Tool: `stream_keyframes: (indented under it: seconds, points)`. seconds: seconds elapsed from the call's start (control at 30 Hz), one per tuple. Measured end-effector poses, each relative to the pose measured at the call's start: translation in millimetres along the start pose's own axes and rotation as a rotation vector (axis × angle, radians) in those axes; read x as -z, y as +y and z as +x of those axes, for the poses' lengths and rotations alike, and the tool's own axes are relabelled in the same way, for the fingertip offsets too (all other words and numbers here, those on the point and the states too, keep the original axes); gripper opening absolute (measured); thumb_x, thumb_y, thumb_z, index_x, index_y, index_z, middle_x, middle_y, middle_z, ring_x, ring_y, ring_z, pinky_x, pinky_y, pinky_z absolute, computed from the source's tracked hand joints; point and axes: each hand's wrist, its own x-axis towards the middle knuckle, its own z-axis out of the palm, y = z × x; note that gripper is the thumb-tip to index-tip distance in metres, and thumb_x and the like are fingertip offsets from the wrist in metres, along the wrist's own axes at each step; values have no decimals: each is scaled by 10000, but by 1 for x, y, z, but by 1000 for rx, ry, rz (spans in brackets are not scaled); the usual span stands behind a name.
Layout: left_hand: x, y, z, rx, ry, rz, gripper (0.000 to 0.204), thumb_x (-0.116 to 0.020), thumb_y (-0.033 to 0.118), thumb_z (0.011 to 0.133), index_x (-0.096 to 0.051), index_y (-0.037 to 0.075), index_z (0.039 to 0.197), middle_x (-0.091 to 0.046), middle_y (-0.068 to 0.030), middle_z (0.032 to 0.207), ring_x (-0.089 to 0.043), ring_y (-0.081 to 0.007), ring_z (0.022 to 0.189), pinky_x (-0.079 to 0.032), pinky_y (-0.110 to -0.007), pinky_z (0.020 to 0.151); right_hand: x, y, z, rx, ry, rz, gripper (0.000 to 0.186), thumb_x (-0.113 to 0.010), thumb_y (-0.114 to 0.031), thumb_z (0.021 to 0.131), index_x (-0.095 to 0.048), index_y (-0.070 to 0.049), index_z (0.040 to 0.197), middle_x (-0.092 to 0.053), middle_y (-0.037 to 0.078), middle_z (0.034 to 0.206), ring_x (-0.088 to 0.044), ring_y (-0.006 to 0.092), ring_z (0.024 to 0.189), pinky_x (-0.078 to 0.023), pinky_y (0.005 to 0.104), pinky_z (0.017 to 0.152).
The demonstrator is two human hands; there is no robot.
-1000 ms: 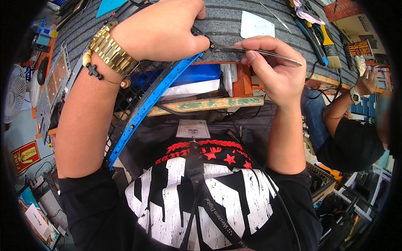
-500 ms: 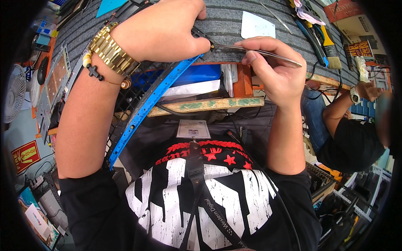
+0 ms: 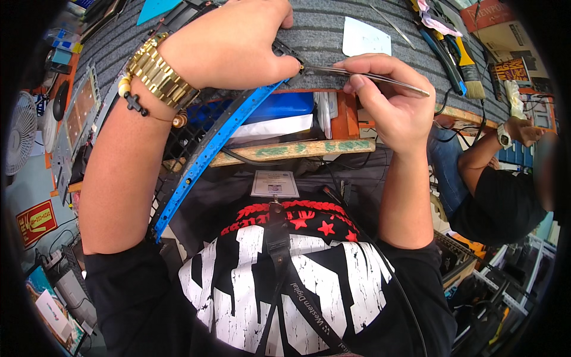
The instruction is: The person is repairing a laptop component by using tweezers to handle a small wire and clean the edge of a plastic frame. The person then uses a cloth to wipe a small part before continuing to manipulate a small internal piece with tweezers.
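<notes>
My left hand (image 3: 235,50), with a gold watch on its wrist, closes over the far corner of a long black frame. A blue strip (image 3: 217,141) runs along the frame's near side, dotted with small holes and screws. The frame slants from the worktop's edge down toward my left upper arm. My right hand (image 3: 395,98) pinches slim metal tweezers (image 3: 327,69). Their tips meet the frame's corner beside my left thumb. Whatever the tips grip there is too small to make out. My left fingertips are partly hidden behind the hand.
A ribbed grey mat (image 3: 321,30) covers the worktop, with a white card (image 3: 366,37) on it. A brush (image 3: 473,80), pliers-like tools and a thin metal rod (image 3: 392,25) lie at the right. Below the top is a shelf with a blue case (image 3: 279,104). Another person (image 3: 493,196) sits at the right.
The tweezers' tips have dipped very slightly at the frame's corner. Both hands and the frame otherwise stay where they were.
</notes>
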Motion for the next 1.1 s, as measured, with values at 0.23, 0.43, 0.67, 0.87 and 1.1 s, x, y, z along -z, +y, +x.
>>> stream_keyframes:
  seconds: [0.23, 0.43, 0.67, 0.87, 1.1]
  points:
    - [9, 20, -10, -26, 49, 6, 650, -801, 397, 947, -658, -112, 1325, -637, -315, 1279, -653, -472, 1230, -547, -479, 1099, 1, 2, -1, -19, -4, -12, 167, -753, 45, 994, -841, 67, 1133, -844, 83, 1008, -759, 105, 906, -612, 266, 838]
    - [-8, -9, 3, -20, 38, -28, 645, -796, 397, 951, -658, -114, 1320, -636, -317, 1273, -652, -471, 1225, -546, -479, 1095, 0, 2, 0, -5, 2, -20, 171, -750, 46, 990, -843, 64, 1132, -847, 83, 1002, -761, 104, 902, -613, 264, 833]
    - [6, 17, -6, -25, 44, -4, 640, -791, 395, 954, -658, -117, 1315, -637, -318, 1268, -652, -467, 1224, -546, -474, 1094, 1, 2, -1, -27, 15, -21, 169, -754, 40, 987, -845, 62, 1128, -847, 82, 998, -760, 102, 895, -613, 262, 830]
    - [-4, -7, 4, 8, 0, -8, 639, -784, 394, 958, -659, -119, 1318, -637, -321, 1275, -653, -463, 1225, -545, -471, 1096, -1, 0, 0, -27, 6, -28, 172, -750, 45, 989, -840, 70, 1134, -845, 83, 1000, -755, 101, 895, -611, 262, 830]
    - [-9, -8, 5, -14, 25, -27, 648, -782, 397, 960, -657, -122, 1328, -638, -322, 1284, -651, -464, 1234, -543, -472, 1104, -1, -1, -1, -57, 13, 25, 167, -757, 39, 993, -837, 70, 1136, -840, 76, 987, -743, 95, 886, -603, 259, 814]
